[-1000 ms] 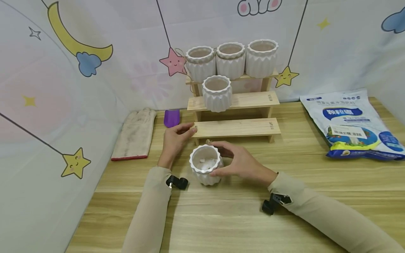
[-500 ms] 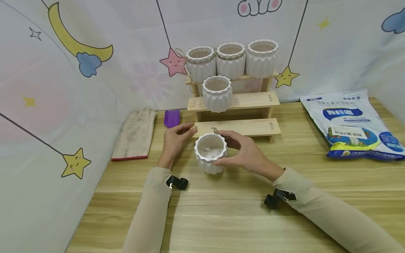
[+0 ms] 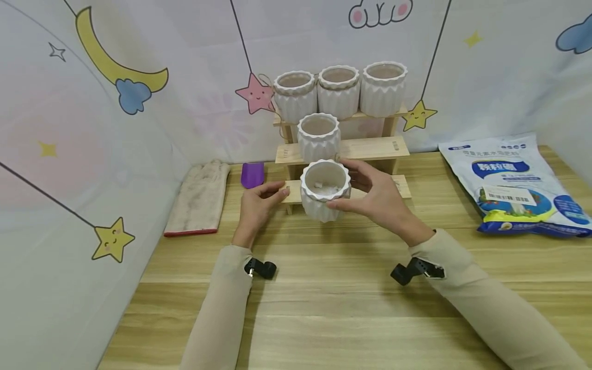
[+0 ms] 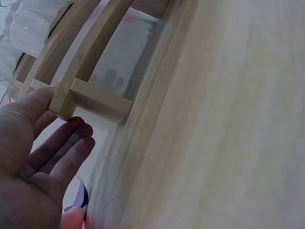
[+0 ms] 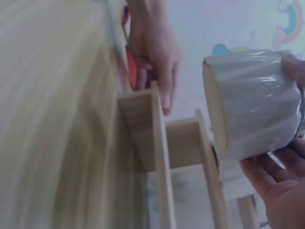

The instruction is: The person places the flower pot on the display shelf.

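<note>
My right hand (image 3: 381,198) grips a white fluted ceramic pot (image 3: 319,205) by its rim, thumb at the front and fingers behind. Small white bits (image 3: 326,187) lie inside it. Held upright, the pot overlaps the lowest step of a three-tier wooden stand (image 3: 401,191); the right wrist view shows its bare base above the boards. My left hand (image 3: 259,210) pinches the left end of that lowest board (image 4: 64,98), thumb on top and fingers below. On the middle step sits another white pot (image 3: 319,141).
Three white pots stand on the top step, the rightmost pot (image 3: 384,92) among them. Left of the stand lie a purple scoop (image 3: 252,175) and a stained cloth glove (image 3: 196,200). A printed plastic bag (image 3: 513,180) lies on the table at the right.
My right hand has lifted the pot from in front of the stand, moving it forward and slightly right over the lowest step. The left hand keeps its hold on the board end.
</note>
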The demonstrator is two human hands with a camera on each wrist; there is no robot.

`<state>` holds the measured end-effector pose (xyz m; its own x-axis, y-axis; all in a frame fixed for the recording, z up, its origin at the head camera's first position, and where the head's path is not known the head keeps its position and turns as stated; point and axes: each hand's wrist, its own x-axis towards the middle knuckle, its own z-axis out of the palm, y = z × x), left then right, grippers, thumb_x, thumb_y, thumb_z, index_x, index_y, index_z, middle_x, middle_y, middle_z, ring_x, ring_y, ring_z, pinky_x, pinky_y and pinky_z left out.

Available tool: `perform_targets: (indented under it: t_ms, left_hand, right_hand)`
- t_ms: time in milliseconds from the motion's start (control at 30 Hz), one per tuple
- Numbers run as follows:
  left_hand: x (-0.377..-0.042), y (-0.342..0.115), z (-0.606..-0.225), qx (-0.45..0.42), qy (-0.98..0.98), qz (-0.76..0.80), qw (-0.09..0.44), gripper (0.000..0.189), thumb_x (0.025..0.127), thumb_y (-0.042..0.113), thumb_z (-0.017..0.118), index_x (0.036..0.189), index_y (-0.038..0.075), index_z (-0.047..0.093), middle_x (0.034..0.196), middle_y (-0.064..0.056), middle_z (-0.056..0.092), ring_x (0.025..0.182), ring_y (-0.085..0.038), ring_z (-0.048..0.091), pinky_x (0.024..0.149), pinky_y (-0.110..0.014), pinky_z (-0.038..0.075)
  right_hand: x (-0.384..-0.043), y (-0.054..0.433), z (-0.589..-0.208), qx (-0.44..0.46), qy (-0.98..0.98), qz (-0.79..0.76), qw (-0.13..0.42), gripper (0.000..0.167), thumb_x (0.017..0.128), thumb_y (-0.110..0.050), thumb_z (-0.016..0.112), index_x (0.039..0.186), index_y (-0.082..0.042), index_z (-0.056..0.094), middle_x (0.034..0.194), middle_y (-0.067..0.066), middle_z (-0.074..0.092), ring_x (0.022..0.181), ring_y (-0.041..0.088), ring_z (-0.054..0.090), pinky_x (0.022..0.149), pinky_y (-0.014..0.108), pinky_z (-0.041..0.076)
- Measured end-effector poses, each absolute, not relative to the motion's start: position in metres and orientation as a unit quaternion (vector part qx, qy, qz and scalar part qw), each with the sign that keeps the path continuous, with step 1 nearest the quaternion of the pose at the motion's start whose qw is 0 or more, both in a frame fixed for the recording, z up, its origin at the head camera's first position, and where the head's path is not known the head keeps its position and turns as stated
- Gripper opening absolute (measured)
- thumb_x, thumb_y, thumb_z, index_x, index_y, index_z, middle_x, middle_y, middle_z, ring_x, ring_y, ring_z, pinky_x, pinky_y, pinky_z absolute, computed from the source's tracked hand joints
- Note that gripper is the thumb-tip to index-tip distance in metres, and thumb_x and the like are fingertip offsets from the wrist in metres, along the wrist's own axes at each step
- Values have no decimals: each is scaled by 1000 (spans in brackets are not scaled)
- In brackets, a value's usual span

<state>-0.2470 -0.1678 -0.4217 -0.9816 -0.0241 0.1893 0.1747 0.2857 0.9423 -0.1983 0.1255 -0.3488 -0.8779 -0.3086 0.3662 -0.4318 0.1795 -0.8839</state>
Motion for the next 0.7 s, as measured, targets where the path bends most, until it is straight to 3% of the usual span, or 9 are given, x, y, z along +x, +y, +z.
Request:
perform_targets:
  t_ms: [333, 700]
  left_hand:
    - [-247, -169, -422, -47, -798, -595, 78, 30, 94, 16, 85, 121, 2, 80, 117, -13, 78, 99, -16, 69, 82, -21, 56]
    - [-246, -168, -420, -46, -793, -602, 74, 31, 95, 17, 85, 122, 2, 79, 119, -16, 77, 96, -13, 69, 80, -19, 55]
  right_hand:
    - [-212, 142, -324, 226, -739, 629, 82, 80, 80, 6, 90, 151, 0, 54, 141, 15, 63, 116, 27, 68, 96, 26, 56]
    - [-224, 160, -309, 179, -745, 629, 129, 77, 81, -1, 93, 149, -4, 58, 134, 21, 67, 118, 24, 69, 98, 26, 56]
